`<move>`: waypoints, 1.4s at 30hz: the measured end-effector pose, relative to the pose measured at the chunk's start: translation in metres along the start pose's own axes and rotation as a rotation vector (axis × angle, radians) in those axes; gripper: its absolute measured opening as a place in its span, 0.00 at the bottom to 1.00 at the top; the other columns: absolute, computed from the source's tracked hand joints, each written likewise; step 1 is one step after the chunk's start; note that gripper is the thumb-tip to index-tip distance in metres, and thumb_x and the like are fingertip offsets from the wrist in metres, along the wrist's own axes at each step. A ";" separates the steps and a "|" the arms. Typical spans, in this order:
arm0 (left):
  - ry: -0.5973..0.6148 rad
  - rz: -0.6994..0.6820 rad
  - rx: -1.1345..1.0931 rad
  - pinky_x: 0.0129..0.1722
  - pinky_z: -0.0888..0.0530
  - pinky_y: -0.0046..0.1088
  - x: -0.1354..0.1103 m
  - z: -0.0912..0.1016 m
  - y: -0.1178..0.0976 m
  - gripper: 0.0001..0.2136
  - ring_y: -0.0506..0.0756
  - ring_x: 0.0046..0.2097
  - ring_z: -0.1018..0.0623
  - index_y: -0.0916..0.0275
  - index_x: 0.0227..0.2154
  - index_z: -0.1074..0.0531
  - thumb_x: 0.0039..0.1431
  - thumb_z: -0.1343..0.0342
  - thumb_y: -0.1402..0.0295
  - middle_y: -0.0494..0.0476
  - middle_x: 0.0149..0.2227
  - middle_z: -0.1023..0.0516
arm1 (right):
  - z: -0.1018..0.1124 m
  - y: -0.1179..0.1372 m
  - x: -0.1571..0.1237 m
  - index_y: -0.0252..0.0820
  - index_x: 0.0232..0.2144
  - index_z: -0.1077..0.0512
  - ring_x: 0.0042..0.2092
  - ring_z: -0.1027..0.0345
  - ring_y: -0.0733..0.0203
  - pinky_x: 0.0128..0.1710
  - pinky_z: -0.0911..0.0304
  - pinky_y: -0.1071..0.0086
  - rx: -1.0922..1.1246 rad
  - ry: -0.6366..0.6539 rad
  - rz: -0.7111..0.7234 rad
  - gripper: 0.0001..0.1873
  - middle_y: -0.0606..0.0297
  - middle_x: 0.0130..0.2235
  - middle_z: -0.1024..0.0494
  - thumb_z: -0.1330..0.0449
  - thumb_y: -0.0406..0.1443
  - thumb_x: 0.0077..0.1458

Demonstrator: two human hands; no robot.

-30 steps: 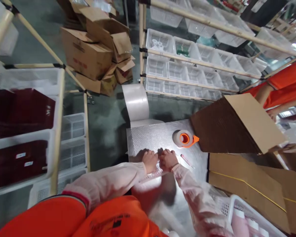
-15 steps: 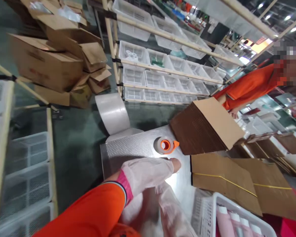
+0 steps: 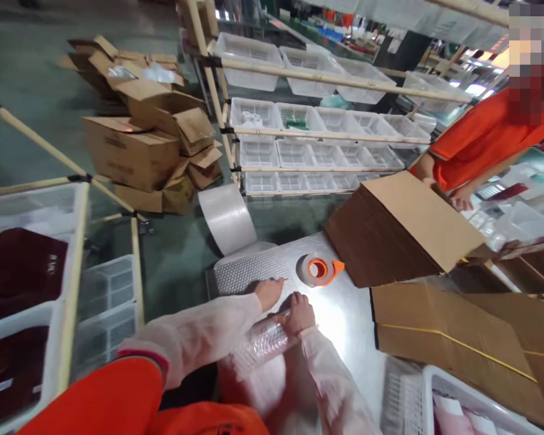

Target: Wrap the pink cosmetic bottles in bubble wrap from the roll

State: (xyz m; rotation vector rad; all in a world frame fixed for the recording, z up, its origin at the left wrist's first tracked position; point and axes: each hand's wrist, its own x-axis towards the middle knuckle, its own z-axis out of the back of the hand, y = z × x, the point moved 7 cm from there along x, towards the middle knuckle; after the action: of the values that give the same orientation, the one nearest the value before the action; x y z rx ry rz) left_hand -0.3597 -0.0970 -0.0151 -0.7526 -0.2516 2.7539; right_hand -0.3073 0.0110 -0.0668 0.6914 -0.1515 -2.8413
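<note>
A bubble-wrapped bundle (image 3: pixel 263 345) lies at the near edge of the metal table, close to my body. My right hand (image 3: pixel 300 314) is closed over its right end. Just beyond the bundle, my left hand (image 3: pixel 269 294) has its fingers drawn together, low over the bubble wrap sheet (image 3: pixel 247 273); whatever is in the fingertips is too small to make out. A roll of clear tape (image 3: pixel 316 269) with an orange core and orange tab stands on the table, ahead of my right hand.
A large bubble wrap roll (image 3: pixel 228 219) sits beyond the table (image 3: pixel 353 338). Stacked cardboard (image 3: pixel 385 235) and flat cartons (image 3: pixel 439 326) flank the right side. A white basket (image 3: pixel 428 386) holds pink items. Racks of bins (image 3: pixel 299 154) stand ahead; a co-worker in orange (image 3: pixel 485 145) is at right.
My left hand has drawn back left from beside the tape roll. My right hand, hidden before, now shows on the bubble-wrapped bundle. The view has shifted, so the surroundings sit farther right.
</note>
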 end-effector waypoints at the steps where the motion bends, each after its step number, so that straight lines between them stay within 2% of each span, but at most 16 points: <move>1: 0.012 -0.007 0.002 0.46 0.23 0.34 0.004 -0.005 -0.001 0.16 0.61 0.47 0.15 0.71 0.56 0.28 0.72 0.57 0.79 0.71 0.44 0.16 | -0.002 -0.002 0.002 0.34 0.69 0.33 0.67 0.34 0.43 0.62 0.30 0.57 0.030 0.037 -0.009 0.39 0.43 0.70 0.33 0.34 0.45 0.60; 4: 0.044 -0.025 -0.002 0.50 0.24 0.32 0.017 -0.018 -0.010 0.18 0.60 0.52 0.15 0.68 0.59 0.29 0.71 0.55 0.80 0.68 0.48 0.16 | -0.001 -0.005 0.006 0.38 0.69 0.32 0.69 0.36 0.40 0.64 0.32 0.54 0.079 0.085 -0.016 0.39 0.43 0.71 0.34 0.34 0.47 0.60; 6: 0.073 0.002 -0.003 0.53 0.24 0.32 0.009 -0.029 0.002 0.21 0.61 0.53 0.16 0.67 0.61 0.30 0.69 0.54 0.81 0.67 0.49 0.15 | 0.002 -0.005 0.007 0.38 0.69 0.32 0.69 0.36 0.38 0.63 0.32 0.54 0.083 0.098 -0.028 0.40 0.42 0.71 0.34 0.33 0.48 0.59; 8: 0.135 0.064 0.004 0.53 0.23 0.34 -0.023 -0.043 0.036 0.23 0.62 0.52 0.15 0.65 0.61 0.30 0.67 0.54 0.81 0.67 0.50 0.15 | 0.003 -0.003 0.008 0.38 0.69 0.32 0.68 0.35 0.38 0.61 0.30 0.54 0.076 0.103 -0.030 0.41 0.42 0.71 0.34 0.32 0.48 0.58; 13: 0.305 0.288 0.047 0.49 0.21 0.41 -0.150 -0.077 0.150 0.26 0.64 0.49 0.14 0.59 0.60 0.26 0.64 0.58 0.81 0.65 0.46 0.12 | 0.007 0.000 0.011 0.42 0.65 0.28 0.66 0.33 0.40 0.55 0.28 0.57 0.036 0.121 0.001 0.35 0.44 0.68 0.31 0.32 0.49 0.59; 15: 0.231 0.302 0.060 0.51 0.22 0.40 -0.161 -0.072 0.164 0.27 0.63 0.50 0.15 0.58 0.61 0.25 0.66 0.60 0.80 0.65 0.49 0.13 | 0.008 0.001 0.012 0.42 0.63 0.27 0.65 0.33 0.41 0.55 0.29 0.56 0.004 0.144 -0.006 0.33 0.44 0.67 0.29 0.33 0.49 0.60; 17: 0.054 0.251 0.067 0.56 0.24 0.38 -0.133 -0.055 0.154 0.27 0.62 0.54 0.18 0.59 0.63 0.27 0.68 0.61 0.79 0.65 0.53 0.16 | 0.014 0.003 0.016 0.43 0.65 0.29 0.65 0.34 0.40 0.56 0.31 0.52 -0.046 0.129 -0.005 0.36 0.44 0.66 0.29 0.32 0.50 0.60; 19: -0.074 0.207 0.062 0.62 0.29 0.37 -0.086 -0.039 0.133 0.27 0.61 0.61 0.24 0.61 0.69 0.34 0.71 0.62 0.77 0.67 0.60 0.22 | 0.021 0.010 0.023 0.47 0.70 0.35 0.68 0.38 0.39 0.61 0.35 0.47 -0.106 0.105 0.060 0.44 0.45 0.69 0.32 0.28 0.49 0.57; 22: -0.122 0.204 0.044 0.60 0.29 0.39 -0.027 -0.032 0.110 0.26 0.62 0.63 0.27 0.65 0.70 0.37 0.71 0.59 0.78 0.71 0.63 0.25 | 0.027 0.029 0.035 0.52 0.74 0.41 0.75 0.48 0.41 0.70 0.44 0.44 -0.192 0.161 0.254 0.53 0.51 0.75 0.39 0.24 0.46 0.51; 24: -0.142 0.200 0.038 0.61 0.30 0.42 -0.011 -0.031 0.106 0.25 0.64 0.62 0.27 0.66 0.68 0.36 0.71 0.57 0.77 0.73 0.61 0.25 | 0.030 0.039 0.044 0.50 0.74 0.41 0.75 0.49 0.41 0.73 0.49 0.43 -0.238 0.205 0.343 0.56 0.51 0.74 0.37 0.22 0.45 0.48; 27: -0.155 0.189 0.028 0.61 0.31 0.43 -0.013 -0.031 0.113 0.24 0.64 0.61 0.28 0.65 0.69 0.37 0.72 0.54 0.73 0.72 0.61 0.24 | 0.033 0.050 0.056 0.43 0.71 0.36 0.69 0.37 0.41 0.74 0.52 0.42 -0.299 0.240 0.400 0.53 0.45 0.67 0.27 0.21 0.42 0.46; 30: -0.178 0.173 -0.007 0.62 0.32 0.42 -0.020 -0.029 0.119 0.25 0.64 0.62 0.28 0.63 0.68 0.36 0.70 0.48 0.70 0.69 0.62 0.25 | 0.031 0.052 0.062 0.38 0.65 0.30 0.65 0.31 0.41 0.71 0.45 0.46 -0.298 0.287 0.398 0.46 0.43 0.61 0.23 0.22 0.39 0.45; 32: -0.198 0.089 -0.060 0.64 0.32 0.45 -0.025 -0.032 0.110 0.21 0.65 0.63 0.29 0.62 0.64 0.31 0.71 0.49 0.70 0.68 0.62 0.25 | 0.029 0.050 0.063 0.40 0.65 0.30 0.65 0.31 0.42 0.65 0.37 0.51 -0.278 0.303 0.384 0.45 0.45 0.63 0.25 0.22 0.37 0.45; 35: -0.145 -0.059 -0.136 0.64 0.30 0.43 -0.033 -0.051 0.086 0.15 0.64 0.60 0.25 0.61 0.55 0.23 0.70 0.48 0.70 0.65 0.56 0.20 | 0.029 0.046 0.061 0.46 0.68 0.34 0.67 0.35 0.44 0.58 0.30 0.56 -0.250 0.308 0.381 0.41 0.49 0.68 0.31 0.27 0.36 0.54; 38: -0.091 -0.073 -0.172 0.62 0.27 0.42 -0.039 -0.069 0.070 0.21 0.64 0.60 0.24 0.61 0.60 0.26 0.64 0.41 0.71 0.64 0.55 0.20 | 0.030 0.046 0.058 0.44 0.67 0.32 0.66 0.35 0.44 0.60 0.33 0.53 -0.280 0.330 0.407 0.39 0.49 0.65 0.27 0.27 0.38 0.55; 42: -0.056 -0.002 -0.206 0.64 0.29 0.45 -0.033 -0.069 0.067 0.24 0.67 0.64 0.28 0.63 0.63 0.28 0.64 0.40 0.70 0.68 0.60 0.24 | 0.030 0.051 0.056 0.40 0.56 0.22 0.66 0.36 0.39 0.64 0.39 0.48 -0.358 0.333 0.454 0.30 0.46 0.61 0.24 0.25 0.44 0.53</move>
State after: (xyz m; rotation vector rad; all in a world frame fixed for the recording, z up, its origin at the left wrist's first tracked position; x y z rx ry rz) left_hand -0.3111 -0.1639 -0.0738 -0.7244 -0.5541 2.7784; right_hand -0.3606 -0.0501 -0.0570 0.8984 0.2209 -2.2082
